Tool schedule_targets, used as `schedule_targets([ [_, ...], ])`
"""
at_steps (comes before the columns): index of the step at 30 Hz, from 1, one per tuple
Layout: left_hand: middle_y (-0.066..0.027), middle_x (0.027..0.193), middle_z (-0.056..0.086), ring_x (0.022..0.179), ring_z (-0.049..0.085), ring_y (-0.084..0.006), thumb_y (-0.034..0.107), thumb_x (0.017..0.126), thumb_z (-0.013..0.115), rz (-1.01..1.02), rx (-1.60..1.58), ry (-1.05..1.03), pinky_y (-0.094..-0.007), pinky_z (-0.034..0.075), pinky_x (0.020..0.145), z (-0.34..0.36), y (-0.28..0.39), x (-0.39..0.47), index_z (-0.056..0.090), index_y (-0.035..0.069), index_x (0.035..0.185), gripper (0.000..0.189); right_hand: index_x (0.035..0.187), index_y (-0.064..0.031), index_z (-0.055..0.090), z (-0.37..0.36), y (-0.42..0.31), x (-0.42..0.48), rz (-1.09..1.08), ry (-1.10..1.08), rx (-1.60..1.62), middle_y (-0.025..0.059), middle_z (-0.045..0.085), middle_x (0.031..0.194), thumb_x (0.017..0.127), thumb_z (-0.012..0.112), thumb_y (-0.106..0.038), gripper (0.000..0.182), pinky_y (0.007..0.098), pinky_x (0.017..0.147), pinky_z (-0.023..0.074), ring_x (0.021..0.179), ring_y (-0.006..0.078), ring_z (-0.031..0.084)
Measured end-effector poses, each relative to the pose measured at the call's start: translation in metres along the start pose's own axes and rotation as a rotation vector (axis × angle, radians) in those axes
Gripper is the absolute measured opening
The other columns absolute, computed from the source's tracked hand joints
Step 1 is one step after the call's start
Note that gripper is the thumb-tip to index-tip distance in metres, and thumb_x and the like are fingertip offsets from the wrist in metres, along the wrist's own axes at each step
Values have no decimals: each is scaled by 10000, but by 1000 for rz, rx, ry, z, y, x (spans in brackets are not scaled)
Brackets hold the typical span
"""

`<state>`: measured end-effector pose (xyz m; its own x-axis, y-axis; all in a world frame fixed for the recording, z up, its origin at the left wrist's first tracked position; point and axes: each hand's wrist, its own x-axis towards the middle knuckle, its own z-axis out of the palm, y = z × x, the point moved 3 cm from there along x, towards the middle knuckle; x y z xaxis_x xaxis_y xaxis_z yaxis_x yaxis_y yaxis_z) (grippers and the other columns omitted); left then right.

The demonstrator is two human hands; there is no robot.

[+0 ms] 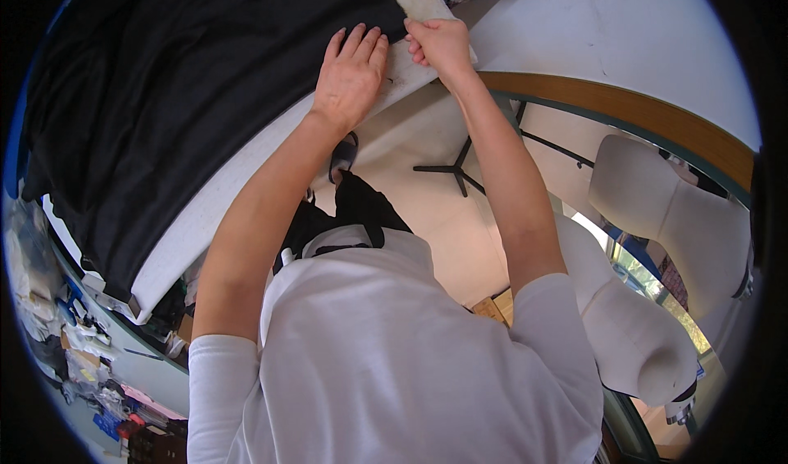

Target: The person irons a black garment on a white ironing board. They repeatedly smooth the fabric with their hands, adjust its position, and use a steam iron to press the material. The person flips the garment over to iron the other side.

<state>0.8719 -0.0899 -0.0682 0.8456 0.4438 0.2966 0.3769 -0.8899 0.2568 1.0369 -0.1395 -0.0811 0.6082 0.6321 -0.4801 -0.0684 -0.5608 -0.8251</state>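
A large piece of black fabric (203, 88) lies with some wrinkles over a long white board or table top (228, 180). My left hand (352, 76) rests palm down with its fingers stretched over the fabric's near edge, close to its right corner. Just to the right, my right hand (440, 42) has its thumb and index finger pinched on the corner of the black fabric, above the stained end of the white surface. Its other fingers are curled in.
Two pale dress forms (640, 347) stand at the right, one partly hidden. A white table with a wooden edge (615, 97) adjoins at the upper right. A black metal stand (457, 168) is on the floor. Bags and mixed items (92, 365) crowd the lower left.
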Motion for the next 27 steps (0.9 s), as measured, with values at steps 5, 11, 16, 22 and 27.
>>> schedule_targets([
  [5, -102, 1058, 685, 976, 617, -281, 84, 805, 673, -192, -296, 15, -399, 468, 875, 15, -15, 23, 705, 31, 1011, 215, 728, 1, 677, -2, -6, 5, 34, -48, 66, 31, 605, 606, 908, 675, -270, 326, 241, 436, 379, 483, 96, 518],
  [11, -125, 749, 705, 643, 627, -143, 146, 881, 693, -609, -747, -2, -284, 503, 635, 18, -40, 35, 701, -52, 934, 205, 749, 1, 684, -13, -9, 9, 68, -73, 165, 41, 621, 644, 933, 614, -359, 411, 244, 466, 404, 515, 102, 541],
  [16, -112, 759, 701, 665, 625, -156, 143, 862, 710, -613, -762, -23, -300, 507, 651, 20, -42, 34, 700, -55, 919, 206, 735, 21, 680, -12, -16, 11, 66, -114, 121, 63, 633, 629, 918, 638, -364, 428, 249, 444, 423, 501, 120, 573],
  [22, -88, 919, 667, 912, 621, -289, 60, 779, 695, -178, -345, 106, -377, 491, 820, 20, -15, 25, 690, -8, 881, 122, 802, 25, 692, -10, -19, 13, 58, -155, -151, 55, 653, 686, 877, 732, -280, 317, 222, 484, 466, 560, 103, 608],
  [27, -112, 1181, 636, 1120, 568, -296, 100, 801, 671, -5, -32, 150, -410, 436, 960, 12, 6, 5, 663, -6, 1099, 316, 816, 42, 705, -6, -11, 14, 15, -118, -169, 85, 683, 685, 880, 736, -233, 284, 239, 481, 501, 552, 120, 640],
])
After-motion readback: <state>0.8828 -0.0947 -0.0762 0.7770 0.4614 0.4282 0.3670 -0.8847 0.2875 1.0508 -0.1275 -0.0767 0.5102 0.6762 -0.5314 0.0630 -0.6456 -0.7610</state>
